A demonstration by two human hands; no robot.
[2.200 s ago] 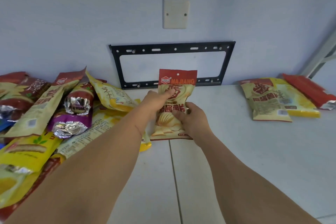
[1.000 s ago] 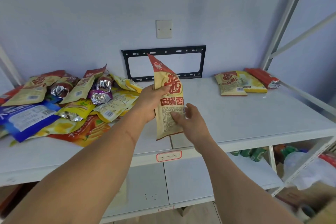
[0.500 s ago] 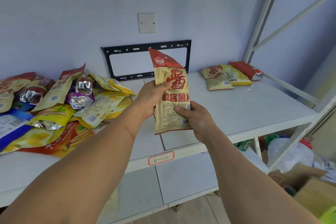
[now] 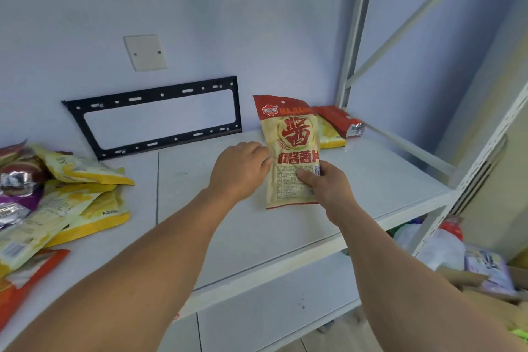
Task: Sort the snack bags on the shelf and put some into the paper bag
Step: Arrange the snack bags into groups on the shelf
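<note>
1. Head view: chip bag (image 4: pixel 293 151) upright above the shelf (image 4: pixel 385 180), carried rightward since half a second ago toward the sorted snack bags (image 4: pixel 337 126); right hand (image 4: pixel 325 183) clamped on its lower edge; left hand (image 4: pixel 243 168) touching its side, fingers loosening; placement likely next.

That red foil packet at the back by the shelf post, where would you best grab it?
Probably the crimped silver end of the red foil packet, coming from the front right. It points outward, flat and free, while the other end lies against the yellow bag.
</note>
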